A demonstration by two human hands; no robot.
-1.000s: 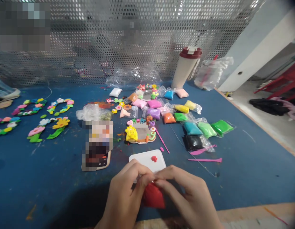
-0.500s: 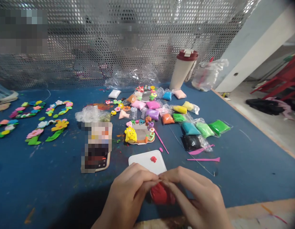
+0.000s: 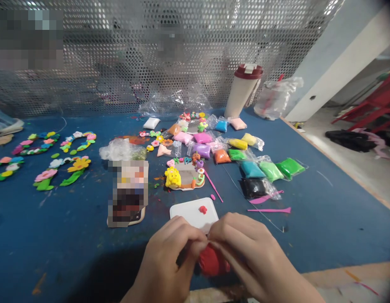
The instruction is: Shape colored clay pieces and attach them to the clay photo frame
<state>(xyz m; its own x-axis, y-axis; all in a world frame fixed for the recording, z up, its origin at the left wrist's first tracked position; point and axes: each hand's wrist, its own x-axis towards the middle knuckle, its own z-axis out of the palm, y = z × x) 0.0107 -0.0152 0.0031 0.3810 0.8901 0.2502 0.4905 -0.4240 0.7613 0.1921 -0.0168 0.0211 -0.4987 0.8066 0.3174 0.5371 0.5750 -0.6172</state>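
Note:
A small plastic bag of red clay [image 3: 212,261] hangs near the table's front edge, its top edge pinched between my hands. My left hand [image 3: 174,248] is closed on the bag's left side, thumb against forefinger. Opposite it, my right hand [image 3: 245,246] pinches the same top edge, and the fingertips of both hands nearly meet. Just beyond them lies a white board [image 3: 185,210] bearing a little red clay piece [image 3: 203,209]. Behind the board stands a decorated clay frame [image 3: 185,176] with a yellow figure [image 3: 173,178] on its left.
Several bags of coloured clay, among them a black one [image 3: 254,188], spread over the blue table [image 3: 314,219]. Pink tools [image 3: 269,210] lie at right, a phone [image 3: 130,193] at left. A cream tumbler [image 3: 242,90] stands at the back by a perforated metal screen [image 3: 119,63].
My right hand has shifted slightly up and left, and the fingers of both hands have moved along the bag's top edge. The objects on the table have stayed in place.

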